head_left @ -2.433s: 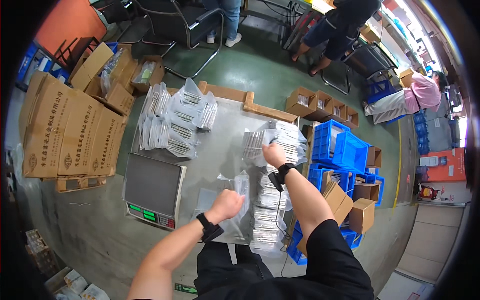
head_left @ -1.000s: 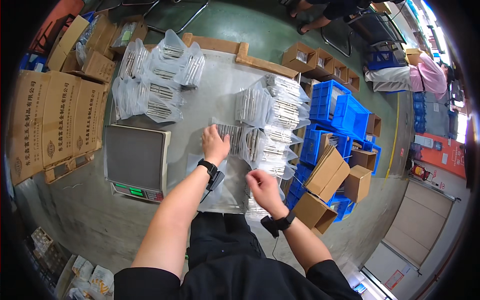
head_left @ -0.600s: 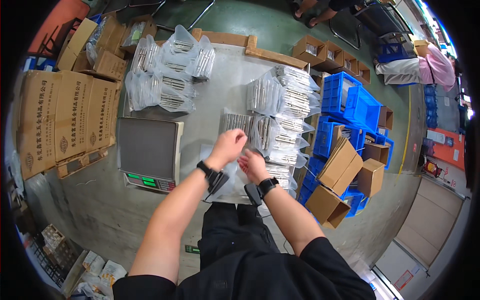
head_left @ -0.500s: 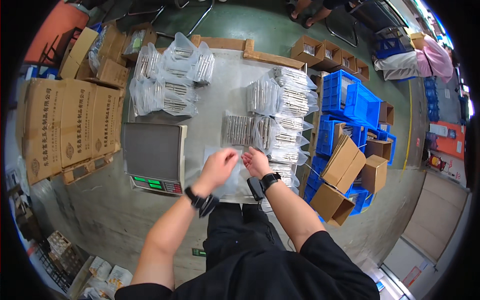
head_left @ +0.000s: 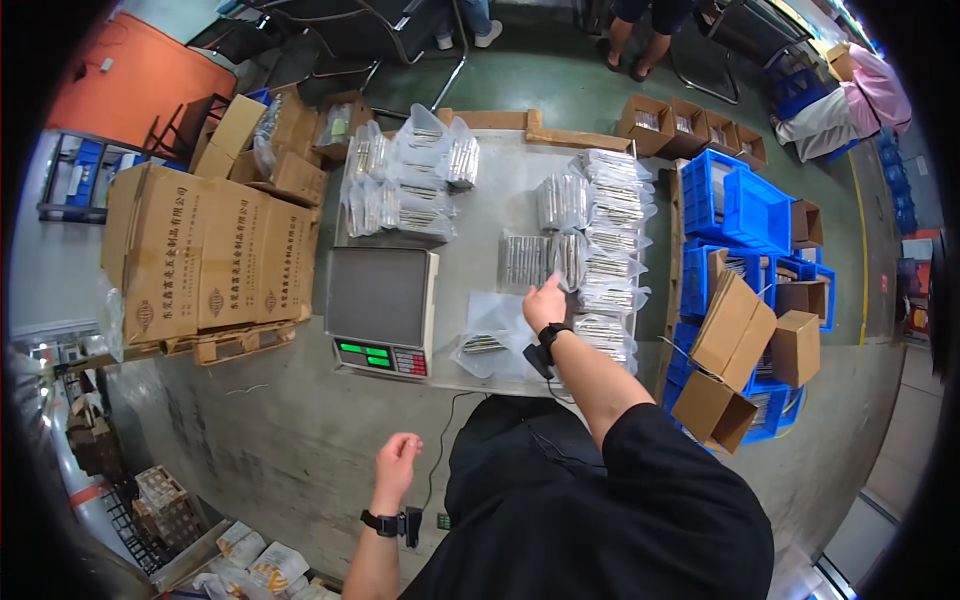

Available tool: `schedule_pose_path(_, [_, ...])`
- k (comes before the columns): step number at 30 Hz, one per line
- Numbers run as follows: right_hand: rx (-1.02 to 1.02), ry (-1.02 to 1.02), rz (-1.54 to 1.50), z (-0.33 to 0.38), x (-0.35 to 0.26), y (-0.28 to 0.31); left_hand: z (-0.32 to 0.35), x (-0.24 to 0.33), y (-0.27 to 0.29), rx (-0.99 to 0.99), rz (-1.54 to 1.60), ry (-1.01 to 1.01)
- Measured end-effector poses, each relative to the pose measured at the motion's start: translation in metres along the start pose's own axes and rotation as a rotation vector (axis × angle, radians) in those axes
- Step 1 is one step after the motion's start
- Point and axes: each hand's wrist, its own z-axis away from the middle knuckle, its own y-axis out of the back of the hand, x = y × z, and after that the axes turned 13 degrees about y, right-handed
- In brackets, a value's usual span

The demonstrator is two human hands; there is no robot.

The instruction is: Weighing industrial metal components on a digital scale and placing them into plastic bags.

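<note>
My right hand (head_left: 545, 301) is out over the grey metal worktable (head_left: 480, 210), fingers resting on a clear plastic bag of silvery metal parts (head_left: 528, 260) lying flat near the table's middle. The fingers are bent down onto the bag; whether they pinch it I cannot tell. A black wristband sits on that wrist.

My left hand (head_left: 397, 463) hangs off the table, low and to my left over the concrete floor, fingers loosely curled and holding nothing.

Just beside the right hand, toward me, lies a slack, nearly empty clear bag (head_left: 490, 330) with a few parts in it. To the right, touching the bag under my fingers, runs a long stack of filled clear bags (head_left: 606, 240) along the table's right edge. At the far left corner sits another heap of filled bags (head_left: 405, 180).

A flat grey weighing scale with a green display (head_left: 380, 308) takes the near left of the table, its platform bare.

Left of the table: large brown cardboard cartons on a pallet (head_left: 205, 250). Right of it: blue plastic crates (head_left: 735, 210) and small open brown cardboard boxes (head_left: 730, 330), crowded close against the table side.
</note>
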Motion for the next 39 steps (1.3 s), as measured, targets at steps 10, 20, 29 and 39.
schedule_pose_path(10, [-0.086, -0.001, 0.275, -0.021, 0.003, -0.006, -0.002, -0.054, 0.053, 0.03, 0.072, 0.102])
schedule_pose_path(20, [0.141, -0.23, 0.202, -0.004, -0.005, -0.035, -0.075, -0.078, 0.165, -0.02, -0.256, -0.247])
schedule_pose_path(29, [0.229, -0.295, 0.215, -0.016, -0.029, -0.044, -0.134, -0.079, 0.247, -0.172, 0.018, 0.199])
schedule_pose_path(39, [-0.043, -0.291, 0.461, -0.034, -0.048, -0.028, -0.109, -0.085, 0.236, -0.098, 0.044, 0.273])
